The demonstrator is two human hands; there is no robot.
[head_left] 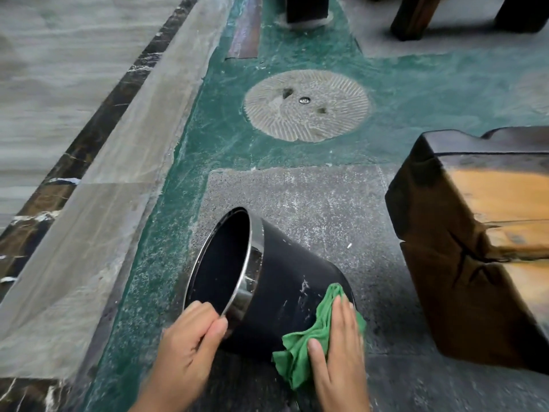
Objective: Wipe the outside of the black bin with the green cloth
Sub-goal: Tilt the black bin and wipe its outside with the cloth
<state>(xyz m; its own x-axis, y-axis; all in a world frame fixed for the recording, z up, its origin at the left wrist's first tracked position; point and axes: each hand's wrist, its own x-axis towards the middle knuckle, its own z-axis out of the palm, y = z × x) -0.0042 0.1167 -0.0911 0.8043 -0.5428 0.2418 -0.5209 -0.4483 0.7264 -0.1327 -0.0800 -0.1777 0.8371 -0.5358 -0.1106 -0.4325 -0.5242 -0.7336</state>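
Observation:
The black bin (285,263) is tipped on its side on the stone floor, its mouth with a shiny metal rim facing left and away from me. White smears mark its outer wall. My left hand (190,349) grips the near part of the rim, thumb outside. My right hand (338,352) lies flat on the crumpled green cloth (309,346), pressing it against the bin's outer wall near the base.
A dark wooden block seat (463,248) stands close on the right. A round carved millstone (306,105) is set in the green floor beyond the bin. Dark furniture legs (306,8) stand at the top. Marble tiles run along the left.

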